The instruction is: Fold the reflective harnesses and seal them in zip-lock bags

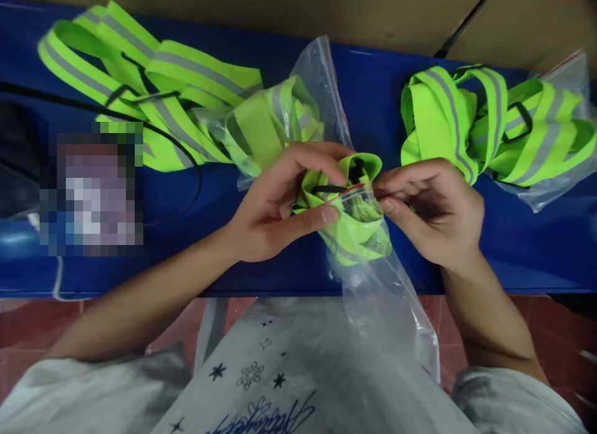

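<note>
The left hand (273,213) has its fingers closed on a folded green strap (366,165), partly inside a clear bag (389,297); the right hand (441,207) pinches the bag's edge.

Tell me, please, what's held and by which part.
Left hand: reflective strap bundle by its side, zip bag by its mouth. Right hand: at the bundle's other side, hold unclear.

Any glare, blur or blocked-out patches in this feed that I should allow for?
Head view: bright glare streaks on the clear bag hanging below the hands; head view: a pixelated patch at left masks what lies there; head view: slightly soft overall, but the left hand and right hand stay readable.
</note>
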{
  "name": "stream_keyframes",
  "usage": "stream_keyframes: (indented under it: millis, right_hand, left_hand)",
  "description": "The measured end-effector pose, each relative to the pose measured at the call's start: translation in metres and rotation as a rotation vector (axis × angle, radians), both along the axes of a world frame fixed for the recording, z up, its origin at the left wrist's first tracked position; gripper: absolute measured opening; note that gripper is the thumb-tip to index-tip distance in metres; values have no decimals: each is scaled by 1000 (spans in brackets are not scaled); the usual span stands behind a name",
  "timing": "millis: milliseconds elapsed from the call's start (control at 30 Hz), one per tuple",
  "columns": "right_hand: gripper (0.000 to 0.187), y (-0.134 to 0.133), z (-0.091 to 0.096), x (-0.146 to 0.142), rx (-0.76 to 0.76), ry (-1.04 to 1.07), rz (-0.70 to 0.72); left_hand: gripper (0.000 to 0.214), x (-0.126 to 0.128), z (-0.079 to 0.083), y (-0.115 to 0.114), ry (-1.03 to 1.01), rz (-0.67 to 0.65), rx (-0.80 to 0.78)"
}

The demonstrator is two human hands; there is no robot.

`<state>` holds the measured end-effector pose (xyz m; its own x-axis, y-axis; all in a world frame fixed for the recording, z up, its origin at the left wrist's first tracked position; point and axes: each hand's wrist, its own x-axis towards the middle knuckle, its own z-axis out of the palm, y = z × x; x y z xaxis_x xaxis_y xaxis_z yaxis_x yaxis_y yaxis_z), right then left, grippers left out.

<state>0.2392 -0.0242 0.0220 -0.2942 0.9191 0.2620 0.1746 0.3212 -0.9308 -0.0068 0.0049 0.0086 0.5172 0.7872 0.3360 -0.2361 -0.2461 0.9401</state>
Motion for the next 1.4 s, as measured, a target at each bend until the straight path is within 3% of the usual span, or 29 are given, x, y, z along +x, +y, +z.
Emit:
stream_keyframes:
  millis: [233, 433, 533, 667, 833, 1067, 1267, 1400]
  right_hand:
    - [24, 2, -4, -10, -218, 86, 82]
    - [9, 7, -10, -12, -196, 129, 29]
    - [8, 10, -11, -6, -183, 100, 153]
    - [9, 12, -9, 1, -143, 58, 307]
    - [4, 4, -7, -5, -48, -7, 149]
    - [3, 3, -13, -7, 24, -102, 84]
    - [4, 3, -9, -5, 44, -95, -28]
    - [4, 4, -10, -5, 139, -169, -68]
  left_hand:
    - [37, 7, -11, -5, -33, 97, -17]
    - [63, 6, -10, -12, 98, 98, -19]
    - [58, 2, -1, -12, 221, 67, 15]
    - [51, 0, 6, -8, 196, -7, 4]
    - [50, 0, 6, -8, 120, -112, -177]
    - [50, -1, 5, -4, 171, -184, -93]
    - [60, 3, -1, -8, 174, -108, -6]
    - [50, 8, -4, -15, 148, -24, -29]
